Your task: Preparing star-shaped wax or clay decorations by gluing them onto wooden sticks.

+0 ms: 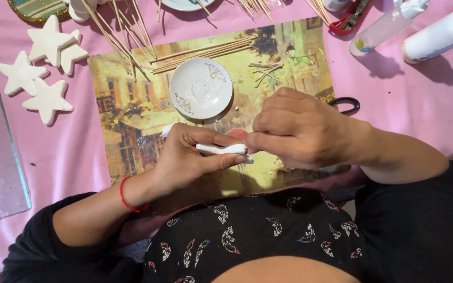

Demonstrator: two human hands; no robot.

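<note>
White saucer (201,88) on the printed mat (132,110) holds nothing. Left hand (184,157) and right hand (297,131) both pinch closed on a white clay roll (220,149), held just above the mat.

The scene is brightly and evenly lit, with soft daylight-like light that seems to come from the upper left, since the two white bottles (420,29) throw soft shadows down and to the right on the pink cloth (405,105). The hands cast a dim shadow on the printed picture (132,110) beneath them. A faint sheen lies on the saucer (201,89) and the picture's glossy surface. Focus is fairly sharp at the centre; the edges look slightly softer, perhaps stretched by a wide lens.
</note>
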